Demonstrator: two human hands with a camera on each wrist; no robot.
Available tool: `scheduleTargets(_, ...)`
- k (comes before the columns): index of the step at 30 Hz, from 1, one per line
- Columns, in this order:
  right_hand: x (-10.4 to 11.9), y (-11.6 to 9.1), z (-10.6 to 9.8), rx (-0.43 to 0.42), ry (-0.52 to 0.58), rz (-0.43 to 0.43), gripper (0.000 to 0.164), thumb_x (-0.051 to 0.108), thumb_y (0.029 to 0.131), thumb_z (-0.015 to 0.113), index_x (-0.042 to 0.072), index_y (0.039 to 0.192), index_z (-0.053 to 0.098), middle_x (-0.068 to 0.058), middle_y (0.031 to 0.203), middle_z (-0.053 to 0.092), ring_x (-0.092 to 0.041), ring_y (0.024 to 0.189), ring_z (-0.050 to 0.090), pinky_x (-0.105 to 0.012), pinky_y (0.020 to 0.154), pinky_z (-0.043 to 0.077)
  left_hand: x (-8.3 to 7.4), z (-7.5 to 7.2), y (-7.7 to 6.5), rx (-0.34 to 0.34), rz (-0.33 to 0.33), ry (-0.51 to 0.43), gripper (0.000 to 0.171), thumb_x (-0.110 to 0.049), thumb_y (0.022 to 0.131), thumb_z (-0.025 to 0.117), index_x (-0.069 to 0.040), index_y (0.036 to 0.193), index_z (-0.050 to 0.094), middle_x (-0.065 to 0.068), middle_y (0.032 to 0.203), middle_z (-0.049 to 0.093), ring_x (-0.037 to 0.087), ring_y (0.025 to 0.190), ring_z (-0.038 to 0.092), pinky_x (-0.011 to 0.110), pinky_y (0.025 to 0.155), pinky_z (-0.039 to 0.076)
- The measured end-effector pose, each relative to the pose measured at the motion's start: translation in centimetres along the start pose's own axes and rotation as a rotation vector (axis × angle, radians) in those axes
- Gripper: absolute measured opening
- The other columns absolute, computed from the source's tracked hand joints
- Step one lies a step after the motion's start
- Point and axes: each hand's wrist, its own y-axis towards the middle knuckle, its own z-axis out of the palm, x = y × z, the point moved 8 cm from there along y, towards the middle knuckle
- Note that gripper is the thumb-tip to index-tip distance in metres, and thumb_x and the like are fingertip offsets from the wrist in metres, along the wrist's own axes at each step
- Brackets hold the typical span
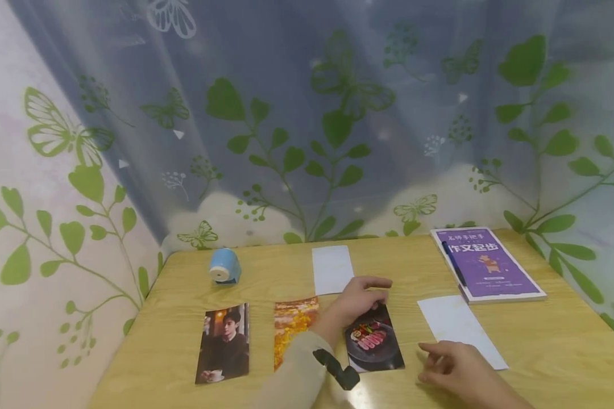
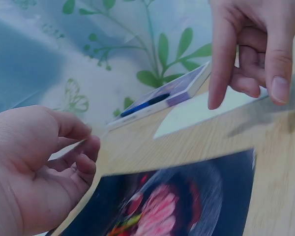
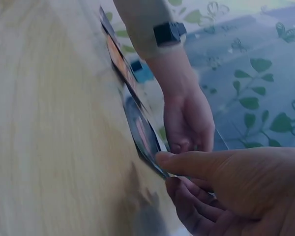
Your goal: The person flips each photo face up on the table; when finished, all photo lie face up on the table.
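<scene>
Head view: left of the food photo (image 1: 360, 360), two pictures (image 1: 224, 355) (image 1: 291, 321) are laid face-up, two white cards (image 1: 332, 270) (image 1: 457, 325) seem left unturned, and both hands (image 1: 360, 298) (image 1: 452, 366) are held loosely, apparently empty.

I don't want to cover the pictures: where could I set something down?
The tabletop is bare between the blue object and the rear white card, and between that card and the purple book. It's crowded nearer: the left hand at the food photo, the right hand by the other white card.
</scene>
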Motion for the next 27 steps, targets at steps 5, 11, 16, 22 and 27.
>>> scheduleTargets(5, -2.7, -1.7, -2.3, 0.054, -0.083, 0.02, 0.045, 0.026, 0.083, 0.081, -0.005, 0.112, 0.069, 0.007, 0.087, 0.065, 0.006, 0.068, 0.055, -0.021, 0.06, 0.05, -0.4, 3.4, 0.8, 0.094, -0.026, -0.031, 0.032, -0.016, 0.098, 0.062, -0.007, 0.129, 0.067, 0.003, 0.117, 0.07, 0.008, 0.084, 0.065, 0.023, 0.069, 0.05)
scheduleTargets(11, -4.7, -2.6, -2.9, 0.083, -0.152, 0.064, 0.059, 0.029, 0.083, 0.08, -0.012, 0.123, 0.063, 0.006, 0.088, 0.064, 0.007, 0.07, 0.055, -0.021, 0.062, 0.051, 0.6, 5.9, 1.1, 0.119, -0.092, -0.031, 0.032, -0.018, 0.099, 0.061, -0.008, 0.129, 0.067, 0.007, 0.114, 0.073, 0.009, 0.081, 0.067, 0.022, 0.063, 0.046)
scheduleTargets(16, -5.0, -2.8, -3.4, 0.048, -0.217, 0.053, 0.061, 0.028, 0.083, 0.081, -0.012, 0.125, 0.062, 0.006, 0.089, 0.063, 0.008, 0.07, 0.053, -0.02, 0.061, 0.051, 0.8, 6.7, 1.3, 0.11, -0.108, -0.033, 0.031, -0.016, 0.098, 0.062, -0.008, 0.128, 0.068, 0.003, 0.113, 0.073, 0.013, 0.082, 0.069, 0.022, 0.062, 0.045)
scheduleTargets(22, -5.4, -2.7, -3.8, 0.058, -0.249, 0.101, 0.06, 0.03, 0.083, 0.079, -0.008, 0.127, 0.063, 0.007, 0.089, 0.061, 0.007, 0.068, 0.048, -0.019, 0.06, 0.049, 0.2, 6.9, 1.3, 0.128, -0.105, -0.014, 0.031, -0.015, 0.099, 0.061, -0.008, 0.129, 0.067, 0.001, 0.116, 0.071, 0.015, 0.085, 0.069, 0.022, 0.063, 0.046)
scheduleTargets(27, -4.3, -3.0, -4.0, -0.026, -0.331, -0.018, 0.052, 0.03, 0.082, 0.08, -0.002, 0.122, 0.069, 0.01, 0.091, 0.058, 0.008, 0.07, 0.042, -0.019, 0.06, 0.047, 0.0, 6.5, 1.5, 0.115, -0.109, -0.022, 0.027, -0.015, 0.099, 0.062, -0.009, 0.124, 0.07, 0.001, 0.105, 0.07, 0.014, 0.081, 0.064, 0.024, 0.065, 0.047)
